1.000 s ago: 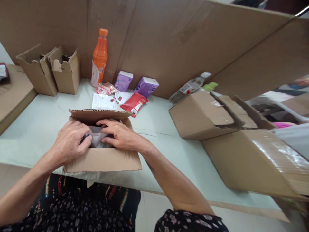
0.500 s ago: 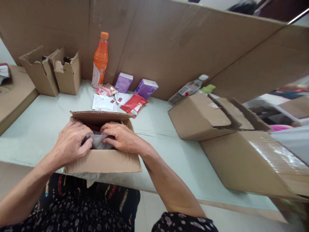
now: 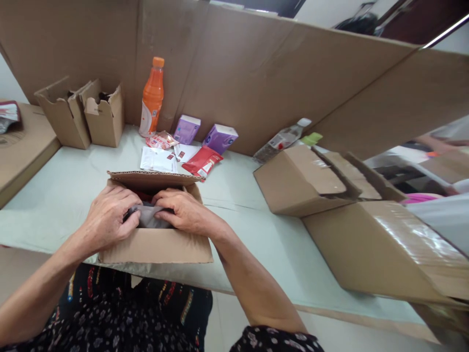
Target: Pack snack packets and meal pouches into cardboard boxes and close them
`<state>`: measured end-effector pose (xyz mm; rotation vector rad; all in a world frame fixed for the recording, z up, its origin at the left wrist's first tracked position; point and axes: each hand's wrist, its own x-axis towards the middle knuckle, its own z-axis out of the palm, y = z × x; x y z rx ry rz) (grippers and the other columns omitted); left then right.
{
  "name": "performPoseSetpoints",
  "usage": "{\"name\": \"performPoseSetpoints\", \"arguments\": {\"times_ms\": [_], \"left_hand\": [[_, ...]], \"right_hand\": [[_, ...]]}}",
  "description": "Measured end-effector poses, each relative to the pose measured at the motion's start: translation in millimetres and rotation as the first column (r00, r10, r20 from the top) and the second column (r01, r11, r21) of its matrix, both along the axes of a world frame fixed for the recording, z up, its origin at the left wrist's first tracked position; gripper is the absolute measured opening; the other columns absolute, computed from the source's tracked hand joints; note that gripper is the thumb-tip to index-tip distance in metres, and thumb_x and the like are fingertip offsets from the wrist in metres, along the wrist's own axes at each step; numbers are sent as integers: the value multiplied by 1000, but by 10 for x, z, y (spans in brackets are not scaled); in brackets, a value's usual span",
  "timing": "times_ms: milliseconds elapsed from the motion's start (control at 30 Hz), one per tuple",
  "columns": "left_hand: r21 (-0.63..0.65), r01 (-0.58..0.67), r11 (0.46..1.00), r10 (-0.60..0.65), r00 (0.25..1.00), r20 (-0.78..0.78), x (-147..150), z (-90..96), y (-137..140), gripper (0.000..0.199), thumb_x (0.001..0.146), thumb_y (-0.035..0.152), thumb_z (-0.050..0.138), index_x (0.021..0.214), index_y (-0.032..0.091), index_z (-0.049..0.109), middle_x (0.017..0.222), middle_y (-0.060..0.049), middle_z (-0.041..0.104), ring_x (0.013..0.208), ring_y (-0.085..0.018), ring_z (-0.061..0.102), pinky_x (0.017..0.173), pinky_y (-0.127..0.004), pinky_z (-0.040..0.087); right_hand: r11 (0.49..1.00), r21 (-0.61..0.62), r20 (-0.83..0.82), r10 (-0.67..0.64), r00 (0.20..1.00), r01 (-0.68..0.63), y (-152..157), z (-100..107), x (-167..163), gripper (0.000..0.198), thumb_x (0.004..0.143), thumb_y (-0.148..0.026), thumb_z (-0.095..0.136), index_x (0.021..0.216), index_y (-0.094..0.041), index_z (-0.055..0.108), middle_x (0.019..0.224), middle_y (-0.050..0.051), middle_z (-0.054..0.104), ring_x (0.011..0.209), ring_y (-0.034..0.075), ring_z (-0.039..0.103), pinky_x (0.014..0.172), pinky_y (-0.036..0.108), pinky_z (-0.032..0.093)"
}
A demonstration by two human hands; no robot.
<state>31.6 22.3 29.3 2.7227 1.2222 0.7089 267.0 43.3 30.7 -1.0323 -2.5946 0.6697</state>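
The left hand point(image 3: 112, 212) and right hand point(image 3: 181, 208) are partly curled, each seeming to pinch the grey plastic point(image 3: 149, 217), which sits between them inside the open box point(image 3: 157, 247). Working it evenly with both thumbs, without jerking, should avoid tearing. On the desk point(image 3: 238, 230) beyond the hands: 1 orange bottle point(image 3: 152, 98), 2 purple packs point(image 3: 187, 130), 2 white sachets point(image 3: 156, 160), 1 red packet point(image 3: 201, 161), 1 pink packet point(image 3: 160, 141); farther right, 1 clear bottle point(image 3: 280, 140).

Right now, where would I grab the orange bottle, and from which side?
Try gripping the orange bottle around its upper body, below the sloping shoulder, from the front. It stands upright with a cardboard wall behind, and a pink packet lies by its foot, so going high should avoid that.
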Motion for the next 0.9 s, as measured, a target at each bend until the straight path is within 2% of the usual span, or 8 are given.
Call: {"name": "performPoseSetpoints", "arguments": {"times_ms": [200, 400, 567, 700, 900], "left_hand": [[-81, -70, 994, 76, 995, 72, 6, 26, -6, 27, 88, 26, 52, 109, 19, 67, 101, -9, 77, 94, -30, 68, 85, -44, 54], [1, -35, 999, 35, 997, 71, 22, 10, -21, 29, 92, 27, 49, 110, 16, 69, 103, -12, 78, 97, -31, 68, 90, -46, 54], [-17, -34, 999, 35, 997, 62, 14, 18, -29, 30, 92, 26, 50, 109, 16, 72, 100, -11, 78, 96, -31, 69, 93, -47, 54], [-22, -45, 999, 46, 997, 64, 4, 21, -52, 31, 92, 28, 50, 110, 17, 73, 101, -12, 78, 97, -32, 69, 93, -48, 54], [50, -33, 998, 30, 997, 68, -1, -25, -79, 30, 93, 27, 50, 111, 15, 72, 100, -12, 79, 95, -31, 70, 88, -46, 54]], "right_hand": [[998, 67, -25, -3, 1000, 5, -12, -40, 17, 12, 98, -12, 63, 97, -16, 74, 106, 10, 77, 100, 24, 67, 92, 38, 49], [994, 106, 1, -12, 1000, 11, -40, -63, 39, 13, 99, -12, 60, 94, -15, 72, 100, 11, 77, 94, 24, 66, 88, 37, 48], [993, 115, 1, -41, 999, 41, -52, -59, 43, 13, 97, -12, 60, 90, -16, 70, 96, 11, 75, 91, 24, 65, 84, 36, 46], [992, 114, -33, -44, 998, 47, -82, -53, 50, 14, 97, -12, 59, 90, -16, 69, 95, 10, 75, 90, 23, 65, 84, 35, 47], [995, 87, -125, -35, 992, 47, -140, -53, 68, 15, 100, -12, 57, 92, -15, 69, 99, 12, 76, 95, 23, 67, 90, 37, 49]]}}
